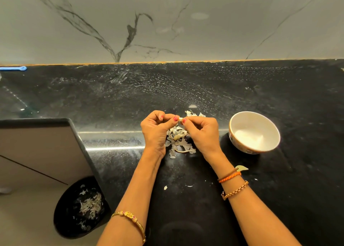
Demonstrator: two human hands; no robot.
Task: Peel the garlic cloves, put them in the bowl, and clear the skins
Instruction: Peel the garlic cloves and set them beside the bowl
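A small pale garlic clove point(180, 118) is held above the black counter, pinched between the fingertips of my left hand point(155, 129) and my right hand point(202, 132). Under and between the hands lies a heap of papery garlic skins point(179, 140), with a few more skins point(193, 113) just behind the fingers. A white bowl point(240, 121) with a patterned outside stands to the right of my right hand; pale peeled garlic shows inside it, blurred.
A black bin point(65, 218) holding garlic skins stands on the floor at lower left, below the counter edge. Loose skin bits point(165, 187) and a pale leaf-shaped piece point(243, 168) lie on the counter point(111, 100). A blue object point(14, 68) lies at the far left by the marble wall.
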